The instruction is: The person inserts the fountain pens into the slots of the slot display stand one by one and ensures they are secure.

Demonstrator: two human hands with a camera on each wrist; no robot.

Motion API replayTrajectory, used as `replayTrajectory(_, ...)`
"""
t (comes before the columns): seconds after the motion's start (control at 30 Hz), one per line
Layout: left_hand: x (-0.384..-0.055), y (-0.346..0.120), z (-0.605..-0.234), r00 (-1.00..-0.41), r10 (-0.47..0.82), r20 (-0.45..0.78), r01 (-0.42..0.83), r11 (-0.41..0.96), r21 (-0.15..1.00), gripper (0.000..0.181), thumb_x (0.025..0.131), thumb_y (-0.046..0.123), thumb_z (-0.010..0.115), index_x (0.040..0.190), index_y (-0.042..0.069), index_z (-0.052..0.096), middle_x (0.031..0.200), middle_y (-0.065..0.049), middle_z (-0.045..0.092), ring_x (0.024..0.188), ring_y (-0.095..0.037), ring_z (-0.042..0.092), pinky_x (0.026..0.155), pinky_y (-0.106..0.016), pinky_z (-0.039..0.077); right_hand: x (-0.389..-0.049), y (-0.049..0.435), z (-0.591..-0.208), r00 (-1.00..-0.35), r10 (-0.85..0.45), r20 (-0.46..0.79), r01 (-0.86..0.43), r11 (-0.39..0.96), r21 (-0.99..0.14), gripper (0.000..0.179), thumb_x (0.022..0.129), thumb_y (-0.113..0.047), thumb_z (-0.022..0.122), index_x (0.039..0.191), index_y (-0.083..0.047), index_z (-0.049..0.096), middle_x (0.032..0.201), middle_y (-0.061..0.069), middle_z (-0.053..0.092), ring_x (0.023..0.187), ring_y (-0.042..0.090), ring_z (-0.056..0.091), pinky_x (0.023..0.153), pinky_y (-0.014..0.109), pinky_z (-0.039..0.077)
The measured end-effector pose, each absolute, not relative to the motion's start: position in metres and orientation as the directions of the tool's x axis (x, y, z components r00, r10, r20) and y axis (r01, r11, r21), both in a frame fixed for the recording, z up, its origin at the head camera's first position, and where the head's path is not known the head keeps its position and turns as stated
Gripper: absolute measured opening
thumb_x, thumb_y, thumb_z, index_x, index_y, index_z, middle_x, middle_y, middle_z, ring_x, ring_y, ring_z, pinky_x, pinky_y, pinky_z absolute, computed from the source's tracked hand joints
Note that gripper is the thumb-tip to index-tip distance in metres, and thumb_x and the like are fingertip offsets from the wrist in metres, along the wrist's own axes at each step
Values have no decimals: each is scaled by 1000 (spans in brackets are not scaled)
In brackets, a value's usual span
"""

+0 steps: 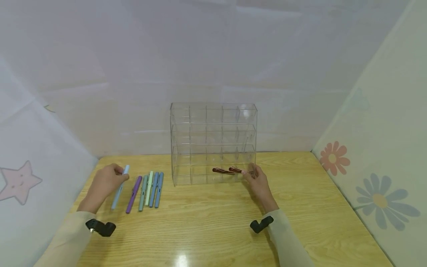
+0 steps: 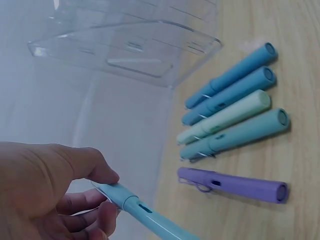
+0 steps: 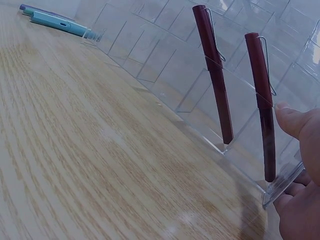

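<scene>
A light blue pen point(image 1: 116, 195) is pinched between the thumb and fingers of my left hand point(image 1: 105, 184), tilted over the table's left side. In the left wrist view its cap end and clip lie under the thumb. My right hand point(image 1: 261, 187) grips the lower right corner of a clear acrylic rack point(image 1: 181, 180), thumb in front and fingers behind the side wall. Two dark red pens point(image 3: 214, 75) with metal clips stand leaning in the rack's bottom row, in the right-hand compartments. The right thumb is close beside the rightmost red pen point(image 3: 262, 90).
Left of the rack lie a purple pen point(image 1: 133, 194), a teal-green pen point(image 1: 143, 193), a pale green pen point(image 1: 149, 188) and two blue pens point(image 1: 159, 190), roughly side by side on the wooden table point(image 1: 207, 222). A pale cloth backdrop point(image 1: 133, 96) stands behind the rack.
</scene>
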State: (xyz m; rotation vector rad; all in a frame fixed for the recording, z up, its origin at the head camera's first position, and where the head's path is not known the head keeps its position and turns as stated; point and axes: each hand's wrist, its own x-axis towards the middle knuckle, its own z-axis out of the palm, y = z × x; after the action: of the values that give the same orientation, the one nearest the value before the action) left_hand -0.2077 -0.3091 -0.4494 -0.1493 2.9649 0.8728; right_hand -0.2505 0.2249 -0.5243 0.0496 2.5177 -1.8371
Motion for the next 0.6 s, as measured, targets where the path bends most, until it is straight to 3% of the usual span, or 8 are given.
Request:
replayTrajectory(0.3,-198,-289,-418,-999,-50,10,-37,843,537,42,101,31,63,122,-6,61,114,-27,70,86,-29,67,68,-36,53,-250,225,-523,-999,18,-41,45,323,-945,78,107,-38,67,168,-8,28,158,23,51,151,39,48,123,58,42)
replayTrajectory(0.6,-192,-270,-395,-998,-14,68,30,801,598,38,101,29,64,122,-3,61,117,-26,72,101,-39,72,69,-32,52,-250,225,-523,-999,6,-41,41,312,-949,81,107,-40,67,168,-7,27,160,24,49,153,40,45,123,59,41)
